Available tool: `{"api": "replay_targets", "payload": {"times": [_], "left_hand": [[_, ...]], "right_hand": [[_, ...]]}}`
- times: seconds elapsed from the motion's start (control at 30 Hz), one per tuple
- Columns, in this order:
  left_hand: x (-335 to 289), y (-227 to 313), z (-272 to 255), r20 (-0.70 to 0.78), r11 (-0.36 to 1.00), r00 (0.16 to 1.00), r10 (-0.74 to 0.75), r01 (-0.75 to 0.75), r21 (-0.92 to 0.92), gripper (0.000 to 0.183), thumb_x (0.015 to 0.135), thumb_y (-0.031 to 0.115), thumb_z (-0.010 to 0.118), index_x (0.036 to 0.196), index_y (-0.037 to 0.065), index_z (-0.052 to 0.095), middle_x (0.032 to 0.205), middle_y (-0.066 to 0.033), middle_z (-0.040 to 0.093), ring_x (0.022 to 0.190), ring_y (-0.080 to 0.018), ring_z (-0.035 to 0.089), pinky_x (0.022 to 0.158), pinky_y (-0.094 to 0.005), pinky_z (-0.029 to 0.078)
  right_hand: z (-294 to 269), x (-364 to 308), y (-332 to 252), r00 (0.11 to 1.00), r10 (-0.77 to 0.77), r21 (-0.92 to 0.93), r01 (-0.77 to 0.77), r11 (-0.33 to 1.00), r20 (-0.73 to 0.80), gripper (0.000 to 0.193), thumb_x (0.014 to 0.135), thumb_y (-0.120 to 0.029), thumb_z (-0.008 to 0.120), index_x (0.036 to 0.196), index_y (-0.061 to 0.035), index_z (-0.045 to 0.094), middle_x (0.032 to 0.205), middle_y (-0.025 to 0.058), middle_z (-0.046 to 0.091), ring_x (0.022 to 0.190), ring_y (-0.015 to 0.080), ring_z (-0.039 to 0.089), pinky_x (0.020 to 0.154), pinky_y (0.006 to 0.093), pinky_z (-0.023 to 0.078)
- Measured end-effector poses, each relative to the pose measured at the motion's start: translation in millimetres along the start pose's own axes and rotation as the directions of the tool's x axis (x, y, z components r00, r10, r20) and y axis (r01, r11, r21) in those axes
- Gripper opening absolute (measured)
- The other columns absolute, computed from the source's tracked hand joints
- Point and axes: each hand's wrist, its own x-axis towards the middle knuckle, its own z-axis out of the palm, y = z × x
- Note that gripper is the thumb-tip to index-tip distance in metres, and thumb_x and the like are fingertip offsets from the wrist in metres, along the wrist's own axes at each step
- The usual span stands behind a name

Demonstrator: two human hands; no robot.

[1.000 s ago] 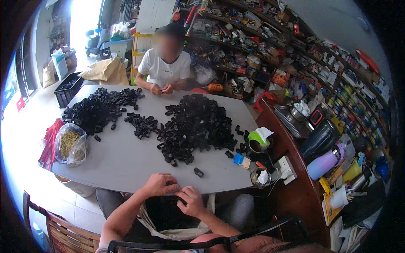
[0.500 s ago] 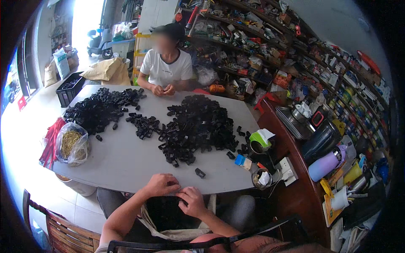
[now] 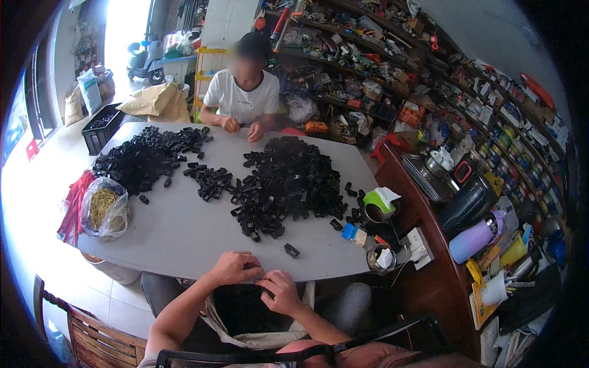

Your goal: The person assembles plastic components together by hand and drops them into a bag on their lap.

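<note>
At the table's near edge, my left hand (image 3: 237,268) and my right hand (image 3: 282,294) meet with bent fingers drawn together. Whatever lies between their fingertips is too small and hidden to make out. Just beyond them, a single small black plastic part (image 3: 291,250) rests on the grey table (image 3: 178,236). Farther off is a large heap of the same black parts (image 3: 288,178), with a second heap (image 3: 144,156) to its left and a small cluster (image 3: 208,181) between. Below my hands, a pale cloth bag (image 3: 270,339) with dark contents sits open on my lap.
A co-worker (image 3: 242,98) sits across the table, hands at its far edge. At left are a plastic bag of yellowish pieces (image 3: 107,208) and red strips (image 3: 75,205). To the right stand a green container (image 3: 378,205), a glass jar (image 3: 381,259) and a power strip (image 3: 418,248).
Across the table, the co-worker's head has dipped and their hands have moved slightly right and apart. My own hands have hardly shifted.
</note>
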Motion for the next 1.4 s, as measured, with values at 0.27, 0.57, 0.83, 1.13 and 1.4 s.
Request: {"api": "replay_targets", "payload": {"times": [0.27,0.57,0.83,1.13,1.4], "left_hand": [[-0.5,-5.8,4.3,-0.02,0.999,0.999,0.026,-0.025,0.04,0.026,0.094,0.034,0.079,0.103,0.01,0.081,0.097,-0.0113,0.077,0.091,-0.0342,0.075,0.08,-0.0452,0.059],[-0.5,-0.4,0.1,-0.018,1.0,1.0,0.015,-0.015,0.024,0.026,0.094,0.034,0.078,0.104,0.01,0.081,0.098,-0.0118,0.077,0.092,-0.0337,0.074,0.081,-0.0444,0.059],[-0.7,-5.0,3.5,-0.029,1.0,0.999,0.02,-0.02,0.009,0.025,0.094,0.033,0.08,0.103,0.009,0.082,0.098,-0.011,0.077,0.09,-0.035,0.075,0.079,-0.0454,0.059],[-0.3,-1.0,1.2,-0.013,1.0,1.0,0.011,-0.011,0.019,0.028,0.095,0.036,0.077,0.103,0.009,0.082,0.097,-0.0122,0.077,0.09,-0.0342,0.074,0.08,-0.0444,0.059],[-0.9,-1.7,1.4,-0.026,1.0,1.0,0.014,-0.013,0.029,0.026,0.094,0.034,0.079,0.104,0.01,0.083,0.098,-0.0114,0.077,0.09,-0.0347,0.075,0.08,-0.0453,0.059]], "right_hand": [[-0.2,0.3,1.4,1.0,-0.005,0.02,0.005,1.0,0.016,0.03,0.079,-0.007,0.073,0.108,-0.0052,0.078,0.112,0.0122,0.068,0.11,0.0359,0.065,0.097,0.0503,0.053],[-1.9,0.4,0.3,0.999,0.001,0.023,-0.002,1.0,0.035,0.031,0.078,-0.007,0.073,0.109,-0.0049,0.077,0.112,0.0134,0.067,0.113,0.0367,0.064,0.099,0.0509,0.052],[-1.0,-1.5,3.7,0.999,-0.004,0.027,0.002,1.0,0.054,0.031,0.08,-0.009,0.073,0.11,-0.0043,0.077,0.114,0.0147,0.067,0.115,0.0381,0.064,0.102,0.0521,0.052],[-4.0,-0.5,1.1,0.997,0.023,0.055,-0.027,0.998,0.076,0.032,0.079,-0.009,0.074,0.11,-0.0046,0.077,0.115,0.0141,0.067,0.117,0.0378,0.063,0.104,0.052,0.051],[-0.5,-1.7,3.3,0.998,0.014,0.033,-0.015,0.999,0.058,0.03,0.079,-0.01,0.074,0.109,-0.0052,0.078,0.114,0.0135,0.068,0.117,0.0368,0.064,0.103,0.0505,0.051]]}}
